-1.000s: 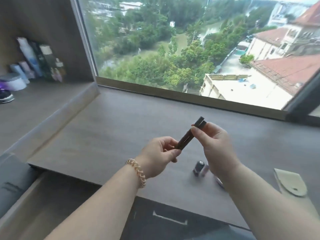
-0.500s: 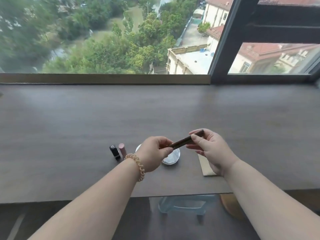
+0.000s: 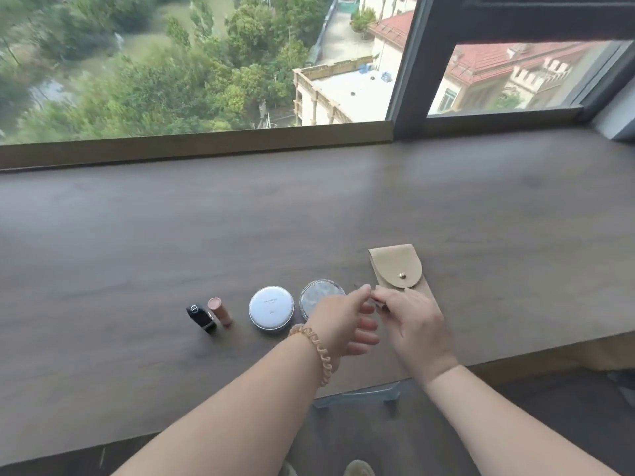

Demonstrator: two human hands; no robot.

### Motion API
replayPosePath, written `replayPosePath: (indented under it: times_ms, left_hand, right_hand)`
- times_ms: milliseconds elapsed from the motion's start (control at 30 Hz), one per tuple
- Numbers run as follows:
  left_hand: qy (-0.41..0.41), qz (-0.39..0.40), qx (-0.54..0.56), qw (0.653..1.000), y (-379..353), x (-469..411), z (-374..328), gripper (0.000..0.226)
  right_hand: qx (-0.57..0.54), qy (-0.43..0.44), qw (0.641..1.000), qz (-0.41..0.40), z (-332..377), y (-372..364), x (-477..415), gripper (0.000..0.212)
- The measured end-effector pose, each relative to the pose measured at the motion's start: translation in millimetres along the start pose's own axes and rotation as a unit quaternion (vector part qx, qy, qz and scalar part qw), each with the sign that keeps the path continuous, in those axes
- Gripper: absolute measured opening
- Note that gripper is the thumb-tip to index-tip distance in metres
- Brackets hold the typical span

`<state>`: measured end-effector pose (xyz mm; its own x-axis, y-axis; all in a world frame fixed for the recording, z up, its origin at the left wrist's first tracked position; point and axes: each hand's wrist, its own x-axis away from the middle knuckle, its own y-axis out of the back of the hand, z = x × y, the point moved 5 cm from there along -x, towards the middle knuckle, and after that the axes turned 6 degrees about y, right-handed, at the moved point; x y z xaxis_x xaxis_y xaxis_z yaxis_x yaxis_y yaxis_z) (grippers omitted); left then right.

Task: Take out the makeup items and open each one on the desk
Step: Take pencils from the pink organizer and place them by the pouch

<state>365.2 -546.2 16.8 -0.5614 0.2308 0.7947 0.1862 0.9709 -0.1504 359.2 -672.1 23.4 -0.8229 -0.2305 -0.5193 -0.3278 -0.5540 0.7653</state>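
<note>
My hands meet fingertip to fingertip low over the table point(image 3: 481, 218), just at 5 o'clock of the pouch point(image 3: 395, 269). The right hand point(image 3: 415, 324) has its fingers curled on a slim dark stick point(image 3: 379, 305), of which only a sliver shows. The left hand point(image 3: 343, 324) reaches its forefinger to that same spot, lower fingers loose. Whether it pinches the stick I cannot tell.

So the stick lies at 3 o'clock of the left hand, and the right hand owns it. Its long axis is hidden. My guess is that it runs 9 to 3, between the hands.

At 9 o'clock stand the clear compact point(image 3: 321, 295), white compact point(image 3: 271, 310), pink lipstick point(image 3: 220, 310) and black lipstick point(image 3: 201, 317).
</note>
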Motion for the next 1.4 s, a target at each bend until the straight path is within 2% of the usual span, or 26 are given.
replayPosePath:
  times_ms: [100, 233, 500, 633, 767, 867, 933, 1033, 1167, 1400]
  left_hand:
    - [0.023, 0.006, 0.019, 1.000, -8.5, -11.3, 9.3, 0.032]
    - [0.040, -0.017, 0.029, 0.999, -12.4, -25.6, 15.8, 0.024]
    - [0.054, -0.142, 0.061, 0.987, -24.4, -47.0, 15.3, 0.016]
    - [0.002, -0.187, 0.032, 0.982, -29.1, -50.7, 10.2, 0.017]
    - [-0.013, -0.241, 0.071, 0.968, -26.2, -45.0, 10.2, 0.024]
    - [-0.027, -0.259, 0.090, 0.961, -22.5, -41.9, 7.4, 0.009]
    - [-0.020, -0.243, 0.094, 0.965, -22.8, -44.0, 9.0, 0.008]
    - [-0.037, -0.285, -0.001, 0.958, -20.9, -46.7, 11.2, 0.010]
    - [-0.050, -0.360, -0.215, 0.906, -20.0, -41.3, 7.8, 0.024]
    - [-0.058, -0.408, -0.374, 0.831, -18.9, -48.5, 9.6, 0.022]
  right_hand:
    - [0.068, 0.073, 0.995, 0.024, -5.0, -11.8, 14.7, 0.026]
    - [0.116, 0.148, 0.981, 0.038, -13.4, -21.4, 22.8, 0.016]
    - [0.133, 0.235, 0.962, 0.033, -29.7, -23.6, 24.6, 0.029]
    - [0.136, 0.242, 0.961, 0.020, -39.0, -18.1, 26.9, 0.035]
    - [0.113, 0.240, 0.964, -0.003, -35.0, -12.0, 19.5, 0.035]
    - [0.105, 0.235, 0.966, -0.023, -36.0, -6.1, 11.4, 0.028]
    - [0.107, 0.220, 0.969, -0.028, -41.0, -4.8, 6.1, 0.024]
    - [0.115, 0.219, 0.969, -0.006, -44.1, -9.9, 3.5, 0.027]
    - [0.139, 0.230, 0.963, 0.027, -43.0, -21.5, 6.7, 0.028]
    - [0.182, 0.245, 0.946, 0.109, -44.0, -38.9, 19.4, 0.024]
